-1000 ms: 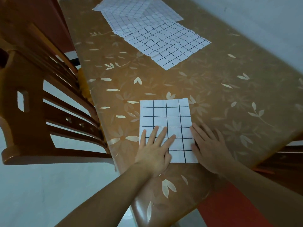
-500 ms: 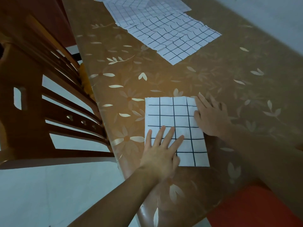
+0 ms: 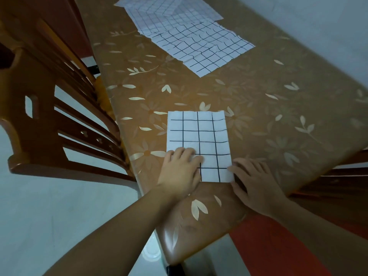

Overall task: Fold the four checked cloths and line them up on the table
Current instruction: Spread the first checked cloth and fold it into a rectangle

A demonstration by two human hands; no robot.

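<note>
**Operator:** Fingers (image 3: 184,153) of my left hand (image 3: 180,172) are curled, knuckles up, pressing on the near left part of the folded cloth (image 3: 199,142). I cannot tell whether they pinch a layer or only bear down on it.

**Colleague:** And the other side?

**Operator:** On my right hand (image 3: 256,184) the fingers are spread loosely and lie flat, their tips touching the cloth's near right corner. I see nothing gripped; the palm rests on the table (image 3: 278,116) just beside the cloth.

**Colleague:** Where does the cloth sit?

**Operator:** It lies flat near the table's closest corner, a white rectangle with dark grid lines, its long sides running away from me. Its far edge looks slightly ragged.

**Colleague:** What about the others?

**Operator:** I see a pile of unfolded cloths (image 3: 191,38) well apart from it, at the far end of the table, overlapping one another and wrinkled. How many are in it I cannot count exactly.

**Colleague:** Anything around the table?

**Operator:** I see a wooden chair (image 3: 49,120) to the left with its slatted back against the table edge, and something red (image 3: 268,246) below the near corner, under my right forearm. The tabletop is brown with pale flower and leaf prints.
</note>
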